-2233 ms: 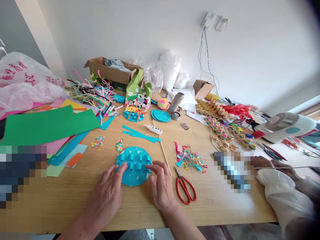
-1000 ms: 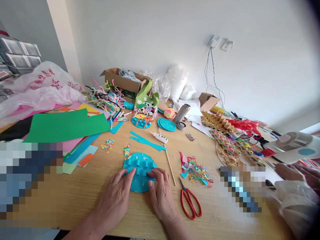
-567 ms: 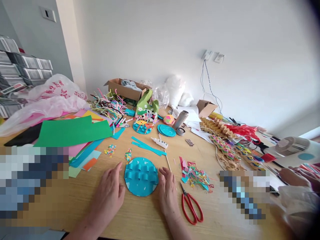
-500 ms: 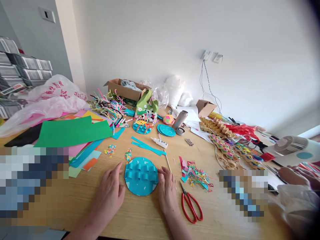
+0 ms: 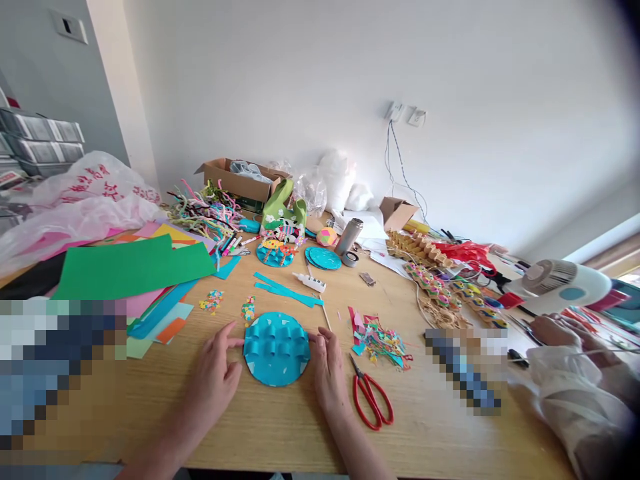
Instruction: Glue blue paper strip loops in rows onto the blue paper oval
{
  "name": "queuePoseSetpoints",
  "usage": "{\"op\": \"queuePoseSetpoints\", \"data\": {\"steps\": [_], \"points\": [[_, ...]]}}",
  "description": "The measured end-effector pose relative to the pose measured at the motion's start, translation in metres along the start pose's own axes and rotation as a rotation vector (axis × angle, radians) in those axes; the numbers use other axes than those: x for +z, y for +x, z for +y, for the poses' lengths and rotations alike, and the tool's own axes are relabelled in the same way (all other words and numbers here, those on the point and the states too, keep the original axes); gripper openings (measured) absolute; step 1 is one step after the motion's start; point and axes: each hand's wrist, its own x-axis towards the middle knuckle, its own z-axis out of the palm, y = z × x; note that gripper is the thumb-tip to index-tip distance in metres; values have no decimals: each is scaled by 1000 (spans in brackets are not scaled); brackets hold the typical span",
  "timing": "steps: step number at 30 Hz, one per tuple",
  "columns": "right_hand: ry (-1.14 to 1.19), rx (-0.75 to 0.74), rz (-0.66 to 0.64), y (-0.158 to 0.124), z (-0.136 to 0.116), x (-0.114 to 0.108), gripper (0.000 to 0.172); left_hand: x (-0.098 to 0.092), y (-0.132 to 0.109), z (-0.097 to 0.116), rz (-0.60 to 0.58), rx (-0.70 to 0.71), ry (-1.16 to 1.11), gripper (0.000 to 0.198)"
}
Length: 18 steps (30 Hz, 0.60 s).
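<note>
In the head view, a round blue disc (image 5: 277, 371) lies flat on the wooden counter (image 5: 270, 433), near and left of centre, with two rows of curled blue paper loops (image 5: 285, 347) standing across its middle. The left hand (image 5: 215, 370) is at its left side, its grip spread with the thumb well apart, an extended finger reaching the rim. The right hand (image 5: 330, 373) is at the right side, its grip loose and pinching nothing, fingers close to one another, a fingertip at the rim.

Just beyond the disc sits a small heap of coloured paper dots (image 5: 249, 308). Farther off lie blue paper strips (image 5: 285, 291) and a white glue bottle (image 5: 311, 284); a thin stick (image 5: 327, 317) runs toward the right hand. Right of that hand are red-handled scissors (image 5: 371, 400), with a pile of paper scraps (image 5: 383, 341) beyond them. To the left, a green sheet (image 5: 133, 268) tops other coloured paper. A metal flask (image 5: 350, 237) stands on the far side. At the right edge, another person's hands (image 5: 556, 331) are near a white fan (image 5: 563, 285).
</note>
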Motion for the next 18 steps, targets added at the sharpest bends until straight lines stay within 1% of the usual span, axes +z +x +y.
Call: {"op": "queuePoseSetpoints", "data": {"steps": [4,7,11,13,18], "points": [[179,166,-44,2,-3,-1,46,0,2,0,-26,-58,-82,58],[284,231,-62,5,-2,-3,49,0,2,4,-25,-82,-131,57],[254,266,4,7,5,-6,53,0,-1,11,-89,-99,-172,60],[222,267,16,7,8,-7,53,-1,-1,12,-106,-79,-149,61],[214,247,24,6,13,-5,48,-7,6,7,-59,30,11,65]]}}
